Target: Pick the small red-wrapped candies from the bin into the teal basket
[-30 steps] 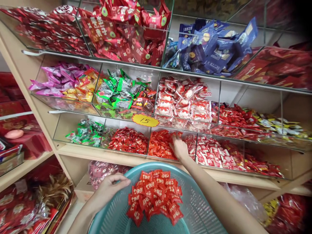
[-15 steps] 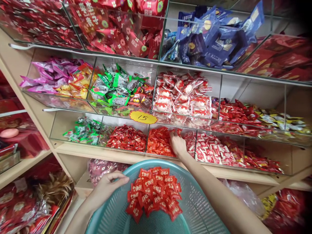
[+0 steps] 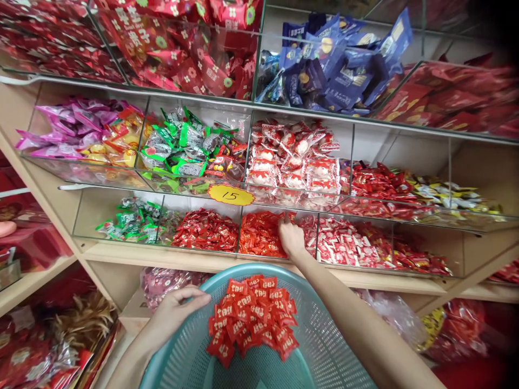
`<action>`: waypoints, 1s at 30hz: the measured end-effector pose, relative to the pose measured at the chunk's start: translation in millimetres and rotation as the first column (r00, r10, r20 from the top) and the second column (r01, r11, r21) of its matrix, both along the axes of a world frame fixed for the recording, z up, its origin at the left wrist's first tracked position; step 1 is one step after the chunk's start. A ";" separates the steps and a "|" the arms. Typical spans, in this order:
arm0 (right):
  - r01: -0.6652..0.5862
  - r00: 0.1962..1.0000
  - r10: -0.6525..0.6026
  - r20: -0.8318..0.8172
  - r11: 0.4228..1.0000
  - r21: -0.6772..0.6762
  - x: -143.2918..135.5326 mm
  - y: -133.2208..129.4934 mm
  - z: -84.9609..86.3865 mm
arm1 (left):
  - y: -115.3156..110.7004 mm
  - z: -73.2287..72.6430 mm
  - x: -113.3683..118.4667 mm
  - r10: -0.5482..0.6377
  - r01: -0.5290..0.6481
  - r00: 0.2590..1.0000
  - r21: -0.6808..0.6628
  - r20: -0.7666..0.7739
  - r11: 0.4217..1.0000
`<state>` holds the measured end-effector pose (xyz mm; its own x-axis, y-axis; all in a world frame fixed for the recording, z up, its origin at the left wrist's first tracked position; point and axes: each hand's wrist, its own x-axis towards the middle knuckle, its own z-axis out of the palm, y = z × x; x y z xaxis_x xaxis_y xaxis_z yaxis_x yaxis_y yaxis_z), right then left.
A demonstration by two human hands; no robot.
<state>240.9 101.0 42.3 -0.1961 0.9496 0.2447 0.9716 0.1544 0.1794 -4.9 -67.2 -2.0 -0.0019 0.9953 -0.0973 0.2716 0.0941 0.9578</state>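
A teal plastic basket (image 3: 324, 329) with slotted sides is low in front of me, and a pile of small red-wrapped candies (image 3: 253, 316) lies in it. On its left rim, my left hand (image 3: 178, 308) is closed with the thumb over the edge; some fingers are hidden. My right hand (image 3: 291, 237) reaches into a lower-shelf compartment of orange-red wrapped candies (image 3: 259, 232). Its fingers are curled at the right side of that heap, with their tips partly hidden, so what they hold cannot be seen.
Clear dividers and front panels edge the compartments. Darker red candies (image 3: 206, 229) lie to the left, red-and-white ones (image 3: 344, 240) to the right. A yellow price tag (image 3: 231, 195) marked 15 hangs above. Blue packets (image 3: 344, 70) fill a higher shelf; bagged goods (image 3: 174, 283) sit beneath.
The view has shifted slightly, moving the shelves left in the picture. My right hand stays in the same compartment, its fingers slightly more curled. My left hand remains on the basket rim.
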 end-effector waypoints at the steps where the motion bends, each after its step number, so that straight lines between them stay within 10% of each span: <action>1: -0.002 1.000 0.002 0.007 0.999 0.037 -0.6 -1.2 1.4 | -0.2 0.8 0.1 -0.004 0.004 1.000 0.004 -0.008 1.000; 9: -0.158 0.987 0.149 0.052 0.947 0.281 14.5 -35.4 23.8 | 0.1 -0.2 -0.3 0.009 -0.009 1.000 -0.005 -0.023 1.000; 12: -0.175 0.953 0.236 -0.189 0.940 0.293 19.5 -66.2 27.8 | 0.0 -0.1 -0.5 0.005 -0.004 0.999 0.015 -0.049 1.000; 15: -0.251 0.740 0.326 -0.588 0.945 0.209 17.9 -95.3 15.2 | -0.1 -0.7 -1.1 -0.002 0.004 0.997 0.034 -0.076 0.999; 19: -0.346 0.405 0.136 -0.904 0.938 -0.014 10.6 -113.7 -19.4 | -0.1 -2.3 -1.9 -0.003 0.006 0.997 0.039 -0.077 0.999; 30: -0.318 0.108 -0.343 -0.933 0.877 -0.359 -0.3 -109.3 -63.9 | -2.4 -0.2 -1.6 -0.003 0.006 0.998 0.049 -0.059 0.999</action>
